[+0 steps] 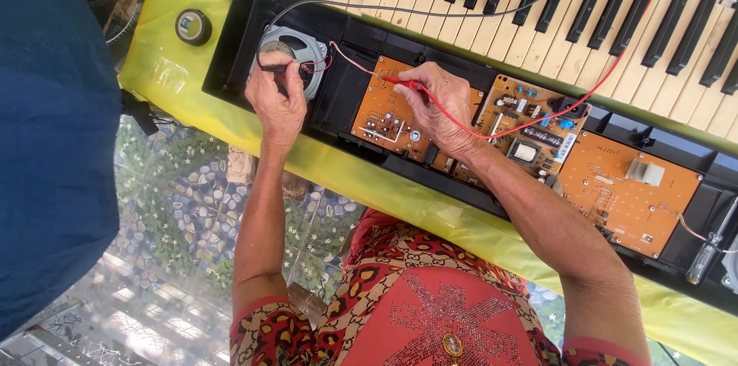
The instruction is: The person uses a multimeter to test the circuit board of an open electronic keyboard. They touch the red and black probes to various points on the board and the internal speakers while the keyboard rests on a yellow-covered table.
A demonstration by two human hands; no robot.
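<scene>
You are pinching the red test probe in your right hand, tip on the orange circuit board; your left hand is pressing the black probe onto the speaker. The probes are light, stiff; grip their insulated shafts, since the solder joints look fragile.

Access to the speaker is obstructed by the left hand resting on it and by the black lead looped over it. The first orange circuit board is partly covered by the right hand, and the neighbouring board is crossed by the red lead. Unobstructed room is found on the yellow cloth left of the keyboard case, apart from two tape rolls.
</scene>
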